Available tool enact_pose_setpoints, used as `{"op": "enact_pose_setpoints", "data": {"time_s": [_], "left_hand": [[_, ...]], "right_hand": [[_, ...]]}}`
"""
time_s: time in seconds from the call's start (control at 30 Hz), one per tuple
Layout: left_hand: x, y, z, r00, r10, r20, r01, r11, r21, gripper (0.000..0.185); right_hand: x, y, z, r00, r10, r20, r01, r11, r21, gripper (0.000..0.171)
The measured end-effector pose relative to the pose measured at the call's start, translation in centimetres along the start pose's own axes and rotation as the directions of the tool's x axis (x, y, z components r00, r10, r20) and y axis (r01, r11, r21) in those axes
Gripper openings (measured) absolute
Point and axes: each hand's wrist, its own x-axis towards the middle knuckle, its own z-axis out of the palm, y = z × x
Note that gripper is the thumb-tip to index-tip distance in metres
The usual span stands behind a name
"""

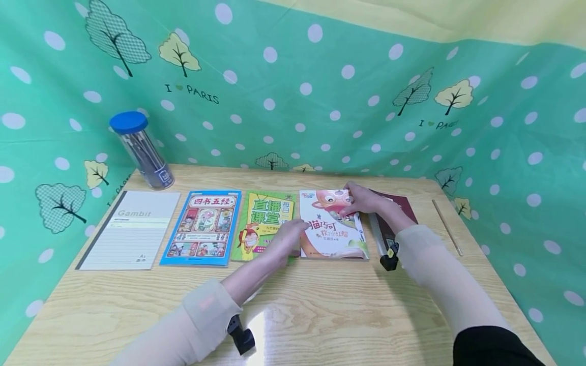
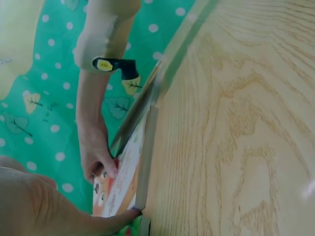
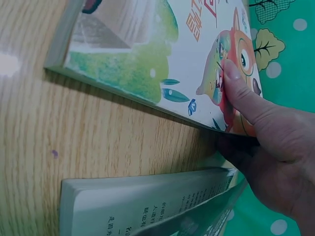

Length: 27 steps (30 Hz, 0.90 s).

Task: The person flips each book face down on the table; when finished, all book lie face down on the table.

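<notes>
A white storybook (image 1: 331, 231) with a red cartoon figure on its cover lies between both hands. My right hand (image 1: 366, 199) grips its upper right edge; in the right wrist view the thumb (image 3: 241, 93) lies on the cover and the other fingers go underneath. At the book's left edge is my left hand (image 1: 286, 239), its thumb (image 2: 115, 222) stretched along the near left corner in the left wrist view. The left hand's other fingers are mostly hidden there. A green book (image 1: 244, 244) lies partly beneath the left hand.
Right of the storybook is a dark red book (image 1: 405, 204), partly behind the right arm. A thin stick (image 1: 446, 227) lies farther right. Leftward are a blue-bordered book (image 1: 201, 259), a Gambit notebook (image 1: 128, 234) and a blue-lidded tube (image 1: 145, 152). A polka-dot curtain (image 1: 284, 112) backs the table.
</notes>
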Motion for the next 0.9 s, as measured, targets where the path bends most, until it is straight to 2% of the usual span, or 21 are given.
{"op": "enact_pose_setpoints", "data": {"time_s": [0.13, 0.33, 0.7, 0.9], "left_hand": [[0.0, 0.0, 0.3, 1.0, 0.024, 0.014, -0.025, 0.999, 0.031, 0.059], [-0.3, 0.0, 0.8, 0.995, 0.092, -0.034, -0.089, 0.992, 0.087, 0.058], [-0.6, -0.4, 1.2, 0.981, 0.178, -0.082, -0.175, 0.984, 0.041, 0.054], [-0.4, -0.7, 0.7, 0.98, 0.175, -0.097, -0.176, 0.984, 0.002, 0.053]], "right_hand": [[-0.1, 0.0, 0.0, 1.0, 0.004, 0.007, -0.004, 1.0, 0.001, 0.08], [-0.1, -0.1, 0.0, 1.0, 0.013, 0.016, -0.013, 1.0, 0.013, 0.079], [-0.2, 0.1, -0.1, 1.0, 0.003, 0.004, -0.003, 1.0, -0.012, 0.081], [-0.1, 0.0, -0.1, 1.0, 0.02, 0.018, -0.02, 1.0, -0.001, 0.084]]}}
